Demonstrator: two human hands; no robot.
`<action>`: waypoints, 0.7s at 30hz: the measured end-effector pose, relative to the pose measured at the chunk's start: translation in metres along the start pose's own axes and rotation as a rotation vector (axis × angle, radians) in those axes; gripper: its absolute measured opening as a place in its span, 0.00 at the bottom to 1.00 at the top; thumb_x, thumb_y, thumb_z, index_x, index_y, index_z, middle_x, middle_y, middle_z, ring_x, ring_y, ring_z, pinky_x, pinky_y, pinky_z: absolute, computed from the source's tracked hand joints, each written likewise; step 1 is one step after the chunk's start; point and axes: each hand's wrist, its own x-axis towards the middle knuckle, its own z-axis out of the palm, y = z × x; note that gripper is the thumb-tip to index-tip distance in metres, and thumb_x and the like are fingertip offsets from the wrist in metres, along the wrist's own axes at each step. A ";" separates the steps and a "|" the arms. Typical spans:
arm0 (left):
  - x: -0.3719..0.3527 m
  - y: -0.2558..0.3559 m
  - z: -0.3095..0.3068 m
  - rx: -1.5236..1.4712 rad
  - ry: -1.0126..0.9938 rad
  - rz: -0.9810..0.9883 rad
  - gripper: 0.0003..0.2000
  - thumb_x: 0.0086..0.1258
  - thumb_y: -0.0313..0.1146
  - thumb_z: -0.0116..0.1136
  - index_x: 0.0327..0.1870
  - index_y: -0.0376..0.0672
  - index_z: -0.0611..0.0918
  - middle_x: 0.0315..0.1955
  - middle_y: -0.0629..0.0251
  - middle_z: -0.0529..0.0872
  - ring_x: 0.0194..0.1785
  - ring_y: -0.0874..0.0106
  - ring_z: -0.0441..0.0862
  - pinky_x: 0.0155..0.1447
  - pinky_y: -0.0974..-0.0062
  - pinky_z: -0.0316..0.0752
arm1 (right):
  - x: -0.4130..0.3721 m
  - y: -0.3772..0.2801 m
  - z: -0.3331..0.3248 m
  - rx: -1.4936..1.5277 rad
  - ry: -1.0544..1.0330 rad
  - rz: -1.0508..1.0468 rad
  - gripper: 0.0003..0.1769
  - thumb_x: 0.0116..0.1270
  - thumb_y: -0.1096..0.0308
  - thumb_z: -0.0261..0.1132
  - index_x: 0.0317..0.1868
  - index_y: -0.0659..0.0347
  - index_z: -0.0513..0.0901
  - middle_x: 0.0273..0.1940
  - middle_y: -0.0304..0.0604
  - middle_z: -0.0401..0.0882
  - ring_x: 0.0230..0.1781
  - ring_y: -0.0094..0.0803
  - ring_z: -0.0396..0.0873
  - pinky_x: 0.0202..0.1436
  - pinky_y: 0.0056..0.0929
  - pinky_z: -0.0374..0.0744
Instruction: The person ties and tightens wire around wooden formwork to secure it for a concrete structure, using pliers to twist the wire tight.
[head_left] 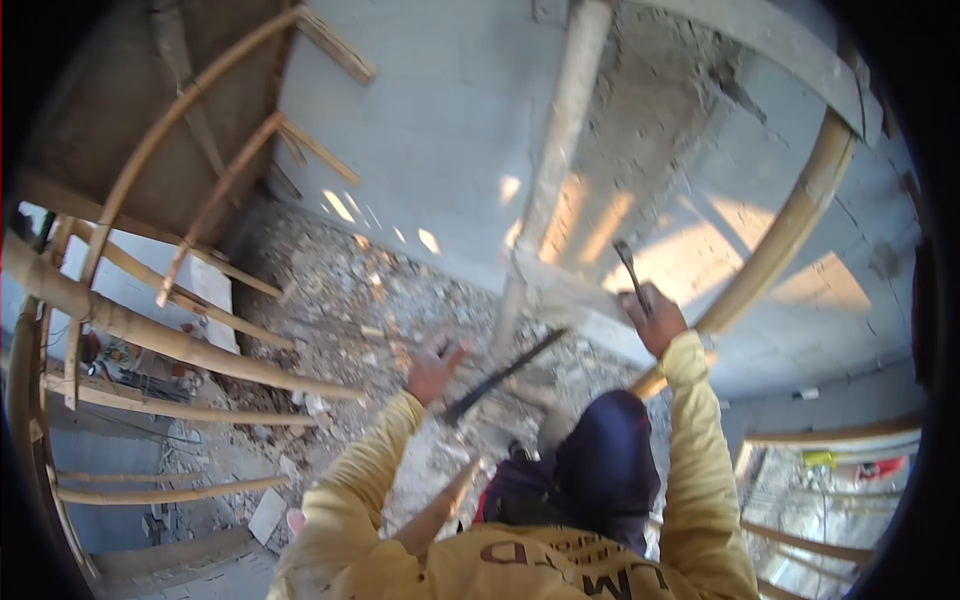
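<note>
My right hand (655,318) is closed around a slim dark metal tool (627,262) with a wider, flared end pointing up. It is too small to tell whether that is a hammer or a chisel. This hand is beside a pale beam (580,300) near the grey block wall. My left hand (436,370), to the left, has fingers apart and nothing in them. Between the two hands, a long dark bar (505,375) slants across, touched by neither hand; what supports it cannot be made out.
Bamboo poles (180,340) jut in from the left. A thick bamboo pole (790,225) curves past my right arm. An upright post (565,130) stands against the wall (430,110). Broken rubble (350,290) covers the ground below. A framed opening (830,500) is at lower right.
</note>
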 end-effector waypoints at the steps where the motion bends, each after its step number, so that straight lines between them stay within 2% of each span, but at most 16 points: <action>1: 0.003 -0.002 0.000 -0.088 -0.027 0.022 0.16 0.74 0.43 0.60 0.48 0.37 0.83 0.37 0.68 0.85 0.39 0.76 0.77 0.48 0.74 0.74 | 0.001 0.003 0.000 -0.014 -0.005 -0.025 0.19 0.73 0.52 0.60 0.45 0.62 0.78 0.34 0.62 0.82 0.39 0.61 0.81 0.41 0.48 0.76; 2: 0.003 0.006 -0.003 -0.179 -0.077 -0.087 0.16 0.75 0.42 0.59 0.51 0.37 0.83 0.38 0.72 0.85 0.39 0.79 0.75 0.49 0.76 0.73 | 0.004 0.012 0.002 0.000 -0.015 -0.027 0.18 0.73 0.53 0.61 0.45 0.63 0.78 0.35 0.59 0.83 0.38 0.57 0.82 0.43 0.46 0.76; 4: 0.005 -0.004 -0.006 -0.151 -0.086 -0.118 0.16 0.74 0.42 0.60 0.50 0.37 0.83 0.37 0.72 0.83 0.39 0.81 0.74 0.47 0.79 0.72 | 0.006 0.019 0.003 0.000 -0.039 -0.047 0.17 0.73 0.55 0.61 0.46 0.63 0.78 0.35 0.55 0.83 0.37 0.52 0.82 0.43 0.43 0.76; 7: 0.007 -0.009 -0.008 -0.089 -0.125 -0.078 0.16 0.74 0.42 0.60 0.50 0.37 0.83 0.35 0.74 0.81 0.38 0.82 0.73 0.45 0.81 0.71 | 0.005 0.020 0.006 0.027 -0.047 -0.016 0.17 0.73 0.56 0.61 0.47 0.63 0.78 0.36 0.53 0.83 0.36 0.49 0.81 0.43 0.40 0.76; 10: 0.004 0.008 -0.009 -0.128 -0.209 -0.180 0.17 0.73 0.42 0.61 0.50 0.35 0.83 0.38 0.69 0.84 0.40 0.80 0.76 0.48 0.77 0.74 | 0.005 0.026 0.010 0.053 -0.008 -0.036 0.16 0.73 0.56 0.61 0.47 0.63 0.78 0.34 0.54 0.82 0.34 0.50 0.81 0.42 0.40 0.76; 12: 0.002 0.002 -0.005 -0.013 -0.195 -0.034 0.19 0.73 0.42 0.60 0.53 0.35 0.82 0.45 0.60 0.87 0.48 0.71 0.82 0.56 0.72 0.75 | -0.004 0.005 0.003 -0.009 0.012 -0.002 0.17 0.74 0.54 0.60 0.47 0.61 0.78 0.29 0.56 0.81 0.32 0.54 0.81 0.37 0.42 0.76; 13: 0.005 0.007 -0.011 0.138 -0.292 -0.050 0.23 0.72 0.47 0.60 0.57 0.36 0.81 0.54 0.51 0.84 0.57 0.60 0.81 0.65 0.67 0.72 | -0.005 0.005 0.004 0.001 0.021 -0.010 0.18 0.73 0.52 0.59 0.47 0.60 0.78 0.29 0.58 0.80 0.33 0.57 0.81 0.36 0.46 0.76; 14: 0.003 -0.005 -0.007 0.153 -0.285 -0.065 0.27 0.71 0.53 0.59 0.58 0.38 0.81 0.56 0.49 0.82 0.61 0.54 0.79 0.67 0.65 0.70 | -0.006 0.009 0.006 -0.040 0.020 0.012 0.19 0.73 0.50 0.60 0.47 0.59 0.78 0.28 0.59 0.80 0.33 0.61 0.81 0.36 0.50 0.76; 15: 0.004 -0.024 -0.003 0.294 -0.285 0.057 0.29 0.69 0.56 0.59 0.58 0.38 0.81 0.57 0.48 0.81 0.62 0.53 0.78 0.68 0.64 0.69 | -0.005 0.014 0.012 -0.022 0.068 -0.020 0.20 0.72 0.48 0.60 0.46 0.59 0.77 0.27 0.59 0.80 0.32 0.62 0.80 0.34 0.52 0.76; 17: 0.000 -0.001 -0.006 0.190 -0.301 -0.019 0.29 0.71 0.56 0.58 0.61 0.40 0.79 0.60 0.50 0.79 0.64 0.56 0.76 0.68 0.64 0.69 | -0.006 0.010 0.012 -0.004 0.080 -0.028 0.19 0.71 0.50 0.62 0.41 0.61 0.76 0.27 0.59 0.80 0.33 0.62 0.81 0.34 0.52 0.75; 18: -0.001 0.015 -0.008 0.064 -0.330 -0.046 0.22 0.74 0.47 0.59 0.62 0.45 0.79 0.54 0.60 0.82 0.58 0.69 0.79 0.62 0.69 0.73 | -0.007 0.010 0.011 -0.022 0.063 0.001 0.18 0.71 0.53 0.62 0.40 0.61 0.75 0.27 0.59 0.80 0.32 0.62 0.80 0.34 0.52 0.76; 19: 0.002 -0.009 -0.003 -0.009 -0.330 -0.039 0.22 0.74 0.45 0.60 0.63 0.44 0.78 0.55 0.62 0.82 0.57 0.72 0.78 0.62 0.71 0.73 | -0.010 0.008 0.012 0.028 0.104 -0.041 0.17 0.70 0.55 0.63 0.38 0.62 0.75 0.28 0.59 0.81 0.32 0.62 0.80 0.34 0.52 0.76; 20: 0.005 0.002 -0.007 -0.129 -0.416 -0.066 0.23 0.73 0.44 0.61 0.64 0.41 0.76 0.55 0.63 0.82 0.55 0.73 0.79 0.60 0.72 0.74 | -0.008 0.018 0.016 0.028 0.121 -0.080 0.15 0.69 0.57 0.64 0.38 0.62 0.75 0.28 0.59 0.81 0.33 0.62 0.80 0.35 0.51 0.76; 21: 0.007 0.003 -0.008 -0.150 -0.410 -0.040 0.24 0.74 0.46 0.60 0.64 0.40 0.75 0.52 0.62 0.82 0.53 0.74 0.79 0.59 0.72 0.74 | -0.010 0.005 0.010 0.061 0.104 -0.055 0.13 0.68 0.60 0.65 0.37 0.62 0.76 0.28 0.58 0.82 0.33 0.60 0.81 0.36 0.49 0.77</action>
